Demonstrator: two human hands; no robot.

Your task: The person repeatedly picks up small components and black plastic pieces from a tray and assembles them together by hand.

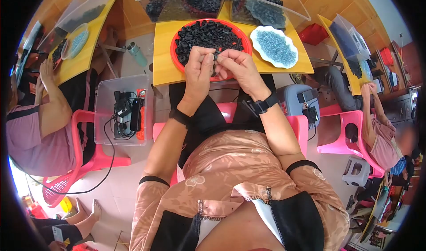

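My left hand [198, 71] is closed in a pinch on a small dark part [216, 57], above the near rim of a round red tray [174, 51]. Close beside it, my right hand [239, 66] is also closed, its thumb and fingertips meeting at the same spot; whatever they pinch is too small to make out. Many small black parts [204, 34] fill the tray. To its right, a white scalloped plate [254, 37] bears a heap of small clear bluish pieces [277, 46].
Two clear bins [184, 9] [262, 13] of black parts stand behind the tray on the yellow table [163, 71]. A plastic box [102, 113] with cables is at left, a grey-blue case [295, 102] at right. People sit at tables on both sides.
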